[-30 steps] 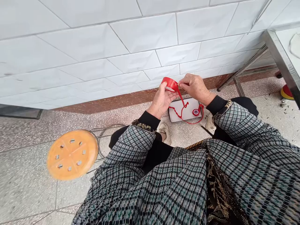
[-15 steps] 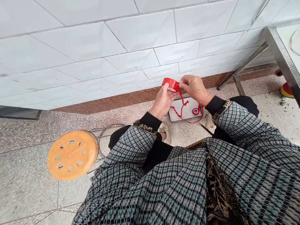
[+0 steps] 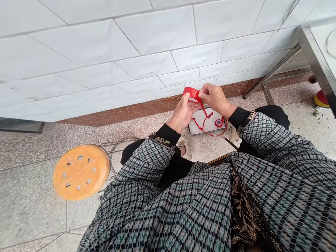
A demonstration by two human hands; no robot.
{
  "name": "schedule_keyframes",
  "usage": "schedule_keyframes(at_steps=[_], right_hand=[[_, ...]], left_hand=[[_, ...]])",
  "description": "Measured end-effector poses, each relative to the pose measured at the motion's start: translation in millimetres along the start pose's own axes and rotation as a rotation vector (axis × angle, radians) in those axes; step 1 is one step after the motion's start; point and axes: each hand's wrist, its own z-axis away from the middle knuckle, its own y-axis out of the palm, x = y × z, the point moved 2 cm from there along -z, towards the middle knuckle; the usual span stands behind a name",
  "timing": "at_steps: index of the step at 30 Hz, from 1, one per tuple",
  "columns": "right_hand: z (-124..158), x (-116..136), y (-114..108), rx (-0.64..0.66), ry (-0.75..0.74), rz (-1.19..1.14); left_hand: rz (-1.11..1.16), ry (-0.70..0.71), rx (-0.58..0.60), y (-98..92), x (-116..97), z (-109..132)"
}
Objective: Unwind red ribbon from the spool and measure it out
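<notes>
**Head view: both hands work a red tape roll above a white box**

Head view looks down on a seated person in a checked coat. The left hand (image 3: 183, 112) cups the red tape roll (image 3: 191, 94) from below, fingers curled round its rim, which steadies the roll in the air at about 12 o'clock from the lap. The right hand (image 3: 215, 98) meets it from 3 o'clock, thumb and fingertips pinched together on the roll's edge where a loose red strip (image 3: 203, 113) starts; the pinch seems placed to keep hold of the free end. The strip hangs down and trails onto a white box (image 3: 207, 122) on the floor, where a small red spool (image 3: 219, 123) lies. An orange stool (image 3: 81, 172) stands at 9 o'clock, a metal table (image 3: 313, 57) at 2 o'clock.
</notes>
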Motion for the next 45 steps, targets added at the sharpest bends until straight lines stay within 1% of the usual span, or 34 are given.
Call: schedule_keyframes(at_steps=[7,10,14,18,26,32,37,42,45], right_hand=[[-10,-12,2,0.109,-0.014,-0.100],[-9,-14,1,0.126,-0.040,-0.092],[-3,-7,-3,0.054,-0.072,0.021],[4,3,-4,-0.007,-0.123,0.139],[14,17,-3,0.011,-0.159,0.298],[13,17,-2,0.043,-0.160,0.368],[7,13,-4,0.028,-0.188,0.316],[2,10,-7,0.060,-0.103,0.172],[2,10,-8,0.057,-0.093,0.144]], left_hand=[[-0.032,0.033,-0.007,-1.5,-3,-3],[-0.056,0.036,-0.001,-1.6,-4,-3],[-0.067,0.039,0.000,-0.2,-6,-2],[-0.060,0.080,-0.005,1.9,-7,0],[-0.032,0.115,0.008,1.8,-1,0],[-0.008,0.098,-0.014,3.1,5,-1],[0.024,0.093,-0.012,2.0,7,-4],[0.033,0.079,-0.018,1.9,4,-4],[0.037,0.074,-0.023,2.6,5,-5]])
